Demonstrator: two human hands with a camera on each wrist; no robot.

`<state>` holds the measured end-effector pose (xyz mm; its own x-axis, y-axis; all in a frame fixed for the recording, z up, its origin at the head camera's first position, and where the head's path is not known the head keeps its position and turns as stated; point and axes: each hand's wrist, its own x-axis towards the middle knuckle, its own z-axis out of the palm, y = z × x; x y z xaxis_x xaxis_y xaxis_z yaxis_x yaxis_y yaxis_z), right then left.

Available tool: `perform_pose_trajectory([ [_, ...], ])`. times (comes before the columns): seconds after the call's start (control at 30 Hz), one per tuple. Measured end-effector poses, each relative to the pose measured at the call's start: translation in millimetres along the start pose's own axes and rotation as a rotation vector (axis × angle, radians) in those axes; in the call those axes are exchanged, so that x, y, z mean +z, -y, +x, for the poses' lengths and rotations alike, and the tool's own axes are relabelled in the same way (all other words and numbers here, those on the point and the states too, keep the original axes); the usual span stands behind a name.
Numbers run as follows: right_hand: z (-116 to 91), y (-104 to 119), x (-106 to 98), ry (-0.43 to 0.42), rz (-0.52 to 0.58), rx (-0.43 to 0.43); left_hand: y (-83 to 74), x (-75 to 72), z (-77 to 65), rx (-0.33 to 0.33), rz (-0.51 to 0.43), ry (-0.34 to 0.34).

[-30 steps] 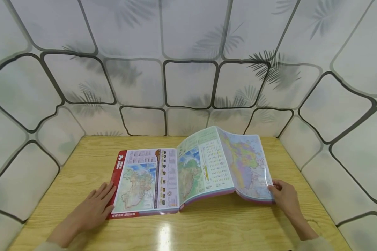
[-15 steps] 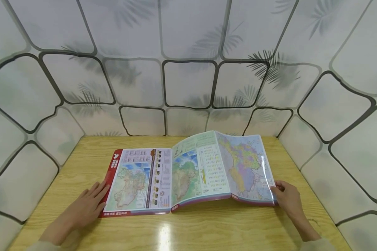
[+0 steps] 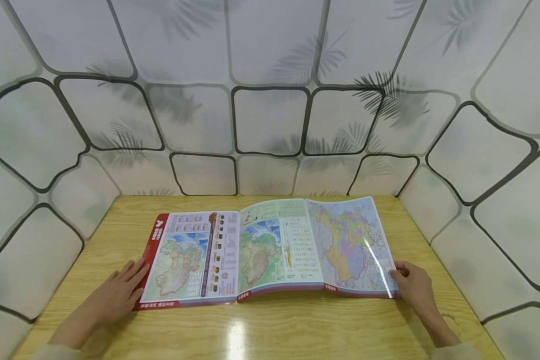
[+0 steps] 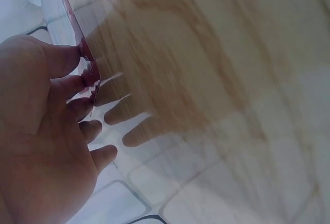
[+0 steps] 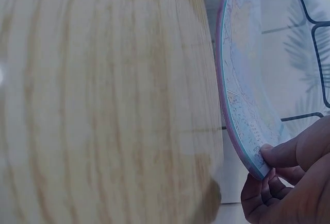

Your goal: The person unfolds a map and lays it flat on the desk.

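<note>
A glossy folding map (image 3: 351, 240) is spread across the table in three panels. Its left panel lies low, while the fold between the middle and right panels bulges slightly upward. My left hand (image 3: 112, 297) rests on the red left border, fingers extended. In the left wrist view the thumb and fingertips of that hand (image 4: 46, 126) touch the map's edge (image 4: 69, 7). At the lower right corner, my right hand (image 3: 416, 290) pinches the map's edge. The right wrist view shows its thumb (image 5: 278, 154) on top of the sheet (image 5: 240, 80), with curled fingers beneath.
The map lies on a light wood-grain table (image 3: 279, 330) that carries a bright reflection near its front. Pale partitions (image 3: 270, 120) patterned with dark outlines and leaf shadows stand at the back and on both sides.
The map has shifted left and spread wider, its raised fold sinking lower. My left hand has moved left along with the red border; my right hand has moved slightly right, still holding the corner.
</note>
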<state>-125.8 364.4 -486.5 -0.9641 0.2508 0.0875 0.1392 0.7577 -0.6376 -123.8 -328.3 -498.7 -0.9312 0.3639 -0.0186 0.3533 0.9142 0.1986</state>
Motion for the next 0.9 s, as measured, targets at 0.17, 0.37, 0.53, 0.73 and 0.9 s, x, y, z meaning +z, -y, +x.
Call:
perform_pose_trajectory([
  [0.17, 4.1, -6.3, 0.7, 0.016, -0.005, 0.004, 4.5, 7.6, 0.1, -0.008, -0.019, -0.025],
  [0.37, 4.1, -1.8, -2.5, 0.033, -0.004, 0.031, 8.8, 5.7, -0.7, -0.017, -0.009, -0.013],
  [0.53, 6.5, -3.3, -3.5, 0.027, -0.021, 0.026, 11.1, 6.5, -0.8, -0.024, -0.022, 0.000],
  [0.73, 11.3, -7.4, -3.6, 0.020, -0.049, 0.006, 11.4, 5.1, -1.5, -0.031, -0.035, -0.003],
  [0.9, 16.3, -8.2, -3.4, 0.020, -0.069, 0.009, 9.7, 3.8, -2.5, -0.035, -0.024, -0.014],
])
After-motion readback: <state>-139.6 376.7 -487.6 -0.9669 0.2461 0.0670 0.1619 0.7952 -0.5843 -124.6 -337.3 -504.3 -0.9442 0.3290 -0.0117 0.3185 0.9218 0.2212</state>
